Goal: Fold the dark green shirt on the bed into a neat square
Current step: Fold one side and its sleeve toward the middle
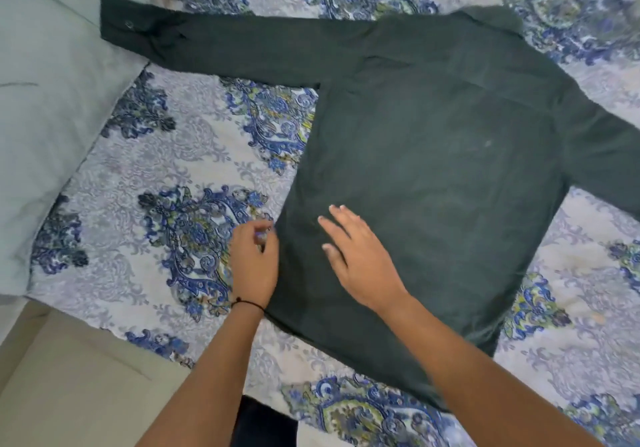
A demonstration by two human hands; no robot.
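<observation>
Now left hand (254, 263) pinches shirt (450, 169) edge; right hand (360, 256) spread flat on it.

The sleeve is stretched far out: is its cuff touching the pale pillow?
Touching. The head view shows the cuff of the dark green shirt lying on the pillow.

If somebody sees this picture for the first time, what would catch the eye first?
The dark green shirt dominates, spread flat on the blue-patterned bedspread, one sleeve stretched to the upper left onto a pale green pillow. Lower down, the right hand lies flat on the shirt, while the left hand curls its fingers at the shirt's edge; whether it pinches the cloth is unclear.
</observation>
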